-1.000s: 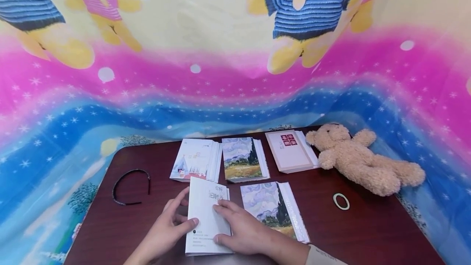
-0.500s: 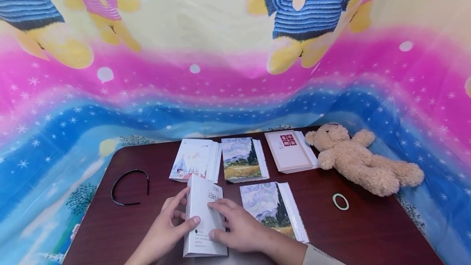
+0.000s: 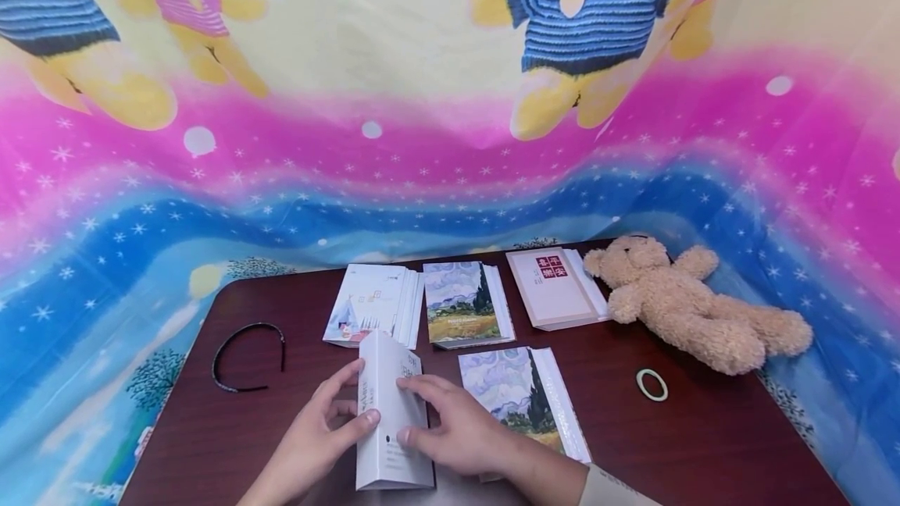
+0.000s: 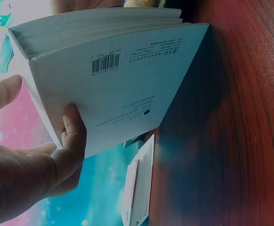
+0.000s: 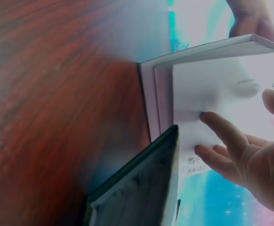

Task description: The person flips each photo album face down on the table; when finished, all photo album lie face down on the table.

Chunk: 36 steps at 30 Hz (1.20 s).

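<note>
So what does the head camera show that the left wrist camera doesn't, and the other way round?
Only the head view shows the dark headband and the pale green ring lying on the table.

Only the left wrist view shows the barcode on one of the white book's covers.

Both show that book, the left hand touching it, and part of the table.
</note>
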### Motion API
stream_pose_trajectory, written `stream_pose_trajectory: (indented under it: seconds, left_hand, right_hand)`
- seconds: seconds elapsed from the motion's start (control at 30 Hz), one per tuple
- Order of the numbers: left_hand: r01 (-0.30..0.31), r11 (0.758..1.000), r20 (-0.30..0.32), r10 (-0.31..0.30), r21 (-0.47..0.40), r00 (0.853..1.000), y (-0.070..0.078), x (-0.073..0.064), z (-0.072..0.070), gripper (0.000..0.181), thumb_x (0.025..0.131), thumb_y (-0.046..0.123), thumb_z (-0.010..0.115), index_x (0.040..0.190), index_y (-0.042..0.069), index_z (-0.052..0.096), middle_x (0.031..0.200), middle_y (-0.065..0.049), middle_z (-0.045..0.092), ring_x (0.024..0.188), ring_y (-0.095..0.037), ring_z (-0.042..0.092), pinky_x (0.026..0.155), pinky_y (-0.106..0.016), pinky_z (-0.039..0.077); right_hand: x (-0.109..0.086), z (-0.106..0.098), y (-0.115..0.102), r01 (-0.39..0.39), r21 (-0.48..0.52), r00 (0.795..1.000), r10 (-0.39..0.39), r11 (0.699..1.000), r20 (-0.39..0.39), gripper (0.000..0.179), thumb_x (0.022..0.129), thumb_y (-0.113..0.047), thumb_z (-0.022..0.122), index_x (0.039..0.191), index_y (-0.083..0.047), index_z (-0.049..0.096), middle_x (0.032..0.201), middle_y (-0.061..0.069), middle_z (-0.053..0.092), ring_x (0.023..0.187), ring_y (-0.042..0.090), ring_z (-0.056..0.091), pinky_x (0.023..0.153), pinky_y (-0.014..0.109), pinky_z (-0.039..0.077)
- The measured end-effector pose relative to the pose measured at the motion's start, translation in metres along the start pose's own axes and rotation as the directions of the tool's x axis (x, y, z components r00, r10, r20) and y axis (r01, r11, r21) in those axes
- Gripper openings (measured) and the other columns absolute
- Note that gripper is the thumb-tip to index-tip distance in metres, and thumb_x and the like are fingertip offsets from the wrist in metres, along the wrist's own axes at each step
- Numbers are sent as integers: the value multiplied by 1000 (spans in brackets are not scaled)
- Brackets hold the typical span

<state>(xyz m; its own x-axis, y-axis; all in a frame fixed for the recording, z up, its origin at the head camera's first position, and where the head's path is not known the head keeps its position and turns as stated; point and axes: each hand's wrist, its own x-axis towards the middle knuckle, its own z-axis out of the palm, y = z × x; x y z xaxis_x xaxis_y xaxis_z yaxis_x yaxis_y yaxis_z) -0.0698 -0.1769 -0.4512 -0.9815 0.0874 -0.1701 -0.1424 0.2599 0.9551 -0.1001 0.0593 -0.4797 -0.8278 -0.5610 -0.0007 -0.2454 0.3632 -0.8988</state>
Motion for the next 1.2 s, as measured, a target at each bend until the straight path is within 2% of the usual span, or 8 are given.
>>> stream_pose_trajectory:
  seconds: [0.13,0.27,0.53,0.67,0.77,0.97,1.2]
  left_hand:
    - [-10,997,22,11,-72,1000,0,0,0,66,96,13,74,155,14,44,140,-18,52,106,-23,65,80,-32,58]
    - [-31,991,51,38,-127,998,-1,0,-2,59,101,8,65,156,12,42,151,-17,42,112,-21,64,83,-35,58]
    - [-86,979,136,112,-183,984,-3,1,-3,59,104,2,56,159,5,33,153,-21,33,108,-14,64,81,-35,58]
    - [-78,986,92,93,-149,991,-2,2,-1,62,101,-1,61,158,8,37,151,-17,38,105,-16,64,79,-34,56]
    - [-62,989,55,70,-133,996,-1,3,1,64,98,-2,64,156,12,42,150,-14,42,107,-18,65,82,-33,56]
    - [-45,992,7,46,-121,999,2,3,5,64,96,-4,67,154,13,47,148,-12,46,105,-22,65,86,-31,56]
    - [-128,990,-33,126,-65,992,0,4,7,61,94,-1,72,151,11,52,144,-13,52,108,-24,64,87,-29,55]
  right_hand:
    - [0,-3,-4,26,-6,1000,-26,1000,-13,60,98,-39,71,152,-22,52,152,6,51,126,32,59,84,28,58]
    - [0,-5,-8,57,-8,998,-57,998,-27,59,101,-41,67,154,-21,51,151,4,52,125,30,60,89,34,58]
    - [-1,-8,-16,81,55,995,-77,995,-57,60,102,-41,65,156,-21,47,151,6,52,124,30,63,88,33,58]
    - [-2,-7,-19,85,59,994,-81,995,-75,65,101,-42,66,157,-16,45,148,8,54,124,30,63,86,30,58]
    - [-2,-6,-22,95,59,992,-90,994,-90,67,101,-42,67,157,-14,45,145,8,57,123,28,63,89,30,57]
    - [-1,-5,-23,102,143,991,-88,984,-105,63,99,-35,70,154,-16,46,139,9,59,122,25,63,89,30,57]
    - [-1,-3,-22,77,201,993,-56,977,-109,61,98,-29,71,152,-15,47,139,9,59,124,27,63,87,30,58]
